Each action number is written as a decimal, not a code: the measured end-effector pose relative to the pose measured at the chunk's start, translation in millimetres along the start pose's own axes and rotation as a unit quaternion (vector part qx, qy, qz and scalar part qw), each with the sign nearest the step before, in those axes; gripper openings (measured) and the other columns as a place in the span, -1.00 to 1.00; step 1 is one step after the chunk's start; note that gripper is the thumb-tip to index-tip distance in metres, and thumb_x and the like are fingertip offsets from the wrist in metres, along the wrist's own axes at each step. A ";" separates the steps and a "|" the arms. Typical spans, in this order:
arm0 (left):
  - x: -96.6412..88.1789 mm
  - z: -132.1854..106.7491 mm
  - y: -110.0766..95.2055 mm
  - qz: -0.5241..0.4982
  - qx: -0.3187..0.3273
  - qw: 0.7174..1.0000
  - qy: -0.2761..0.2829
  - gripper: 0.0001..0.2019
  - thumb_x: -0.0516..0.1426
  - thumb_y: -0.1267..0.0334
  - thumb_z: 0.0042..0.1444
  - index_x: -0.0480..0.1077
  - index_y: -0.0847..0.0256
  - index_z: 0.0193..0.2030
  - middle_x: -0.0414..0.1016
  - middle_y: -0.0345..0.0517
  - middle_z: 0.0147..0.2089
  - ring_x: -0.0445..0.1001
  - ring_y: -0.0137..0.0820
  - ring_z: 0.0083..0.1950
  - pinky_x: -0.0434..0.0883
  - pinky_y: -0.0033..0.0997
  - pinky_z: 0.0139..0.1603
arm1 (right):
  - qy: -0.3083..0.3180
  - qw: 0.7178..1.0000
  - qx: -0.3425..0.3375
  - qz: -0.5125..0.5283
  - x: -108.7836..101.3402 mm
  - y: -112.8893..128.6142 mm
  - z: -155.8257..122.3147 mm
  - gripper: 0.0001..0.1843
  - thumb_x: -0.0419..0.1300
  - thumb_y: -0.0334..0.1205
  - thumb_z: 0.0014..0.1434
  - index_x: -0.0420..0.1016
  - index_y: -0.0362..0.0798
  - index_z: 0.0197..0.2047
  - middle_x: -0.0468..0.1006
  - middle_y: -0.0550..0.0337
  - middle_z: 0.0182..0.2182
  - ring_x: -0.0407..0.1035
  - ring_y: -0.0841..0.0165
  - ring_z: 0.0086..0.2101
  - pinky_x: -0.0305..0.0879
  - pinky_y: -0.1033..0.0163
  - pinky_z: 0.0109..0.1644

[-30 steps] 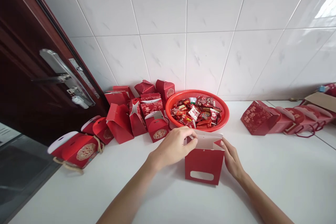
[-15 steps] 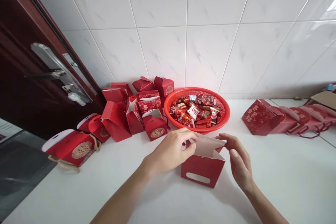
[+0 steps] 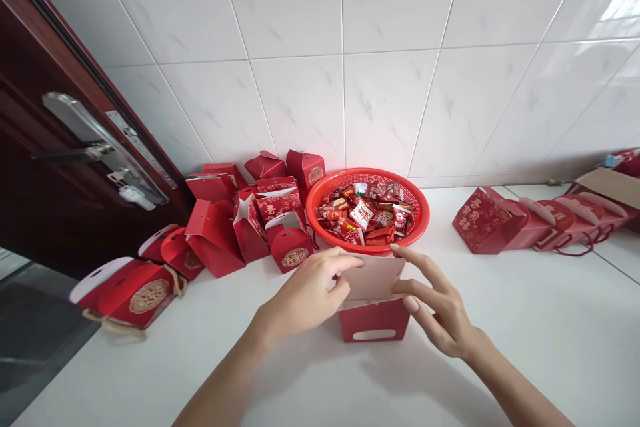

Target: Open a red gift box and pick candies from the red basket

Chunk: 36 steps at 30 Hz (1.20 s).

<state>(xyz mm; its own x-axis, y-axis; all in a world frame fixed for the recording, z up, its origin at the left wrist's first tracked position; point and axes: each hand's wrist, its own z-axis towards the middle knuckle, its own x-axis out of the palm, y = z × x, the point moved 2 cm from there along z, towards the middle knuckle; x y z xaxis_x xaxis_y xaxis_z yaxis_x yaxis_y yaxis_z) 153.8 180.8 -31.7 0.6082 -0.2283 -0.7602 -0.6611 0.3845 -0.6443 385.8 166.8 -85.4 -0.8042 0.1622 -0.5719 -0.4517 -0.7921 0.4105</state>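
A small red paper gift box [image 3: 374, 319] with a slot in its front stands on the white counter [image 3: 525, 320]. Its pale top flap [image 3: 375, 277] is raised toward me. My left hand [image 3: 306, 293] pinches the flap's left edge between thumb and fingers. My right hand [image 3: 436, 303] has its fingers spread, fingertips touching the flap's right edge and top corner. Just behind the box sits a red plastic basket [image 3: 320, 195] filled with wrapped sweets [image 3: 367, 213].
Several folded red gift boxes [image 3: 250, 213] are piled left of the basket, with round-topped ones [image 3: 130, 290] near the counter's left edge. More red boxes and bags [image 3: 505, 220] lie at right. A dark door with a metal handle [image 3: 90, 140] stands at left; tiled wall behind.
The box's top flap has been lifted upright and drawn toward me. My right hand moved from the box's side onto the flap's right edge; the left hand kept its pinch.
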 end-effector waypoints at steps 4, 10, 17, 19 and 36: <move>-5.4 -0.5 2.3 -0.004 0.006 1.000 -0.007 -0.59 0.09 0.41 0.21 0.61 -0.03 0.09 0.60 -0.16 0.16 0.56 -0.23 0.12 0.50 -0.38 0.09 | 0.032 0.999 -0.020 0.000 -6.1 -2.9 10.9 -0.69 0.07 -0.17 0.42 0.63 0.04 -0.22 0.51 -0.10 0.20 0.53 0.10 -0.07 0.51 -0.01 -0.07; -3.9 2.0 -0.4 -0.020 0.012 1.000 0.004 -0.70 0.09 0.30 0.32 0.65 -0.03 -0.04 0.57 -0.12 0.08 0.58 -0.25 0.06 0.52 -0.36 0.03 | 0.085 0.994 -0.021 0.058 -33.8 -0.2 57.4 -0.75 0.17 -0.07 0.38 0.67 0.06 -0.16 0.62 -0.04 0.07 0.55 0.09 -0.03 0.51 0.00 0.01; -4.6 -0.3 -2.3 -0.047 0.014 0.999 0.024 -0.73 0.11 0.17 0.34 0.66 -0.03 -0.03 0.49 -0.05 0.22 0.57 -0.23 0.04 0.54 -0.31 -0.01 | 0.077 0.985 0.154 -0.018 -49.5 -61.8 108.6 -0.73 0.15 -0.08 0.34 0.67 0.04 -0.12 0.71 0.10 -0.13 0.58 0.10 -0.11 0.49 0.02 0.01; -6.9 -2.2 -3.2 -0.076 0.015 0.996 0.034 -0.75 0.14 0.16 0.33 0.66 -0.05 -0.02 0.47 -0.07 0.26 0.55 -0.22 0.12 0.55 -0.32 0.02 | 0.104 0.970 0.202 -0.086 -41.7 -88.9 110.3 -0.73 0.14 -0.28 0.27 0.68 0.01 -0.11 0.71 0.06 -0.11 0.57 0.08 -0.09 0.47 0.03 0.01; -25.2 93.6 40.3 -0.189 0.035 0.981 -0.012 -0.76 0.21 0.18 0.16 0.61 0.24 -0.11 0.68 0.03 -0.01 0.63 -0.20 0.04 0.52 -0.18 0.16 | 0.186 0.940 0.249 -0.138 -4.7 -135.8 94.2 -0.73 0.28 -0.43 -0.14 0.41 0.00 -0.32 0.53 0.14 -0.32 0.42 0.18 -0.23 0.30 0.19 -0.18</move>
<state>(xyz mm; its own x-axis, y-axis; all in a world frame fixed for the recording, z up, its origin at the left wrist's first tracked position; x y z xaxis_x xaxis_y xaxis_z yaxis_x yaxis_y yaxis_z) 153.0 285.7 -30.8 0.8150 -0.3461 -0.4647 -0.3547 0.3362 -0.8725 414.5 329.0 -71.6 -0.4812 0.0308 -0.8761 -0.8229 -0.3604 0.4393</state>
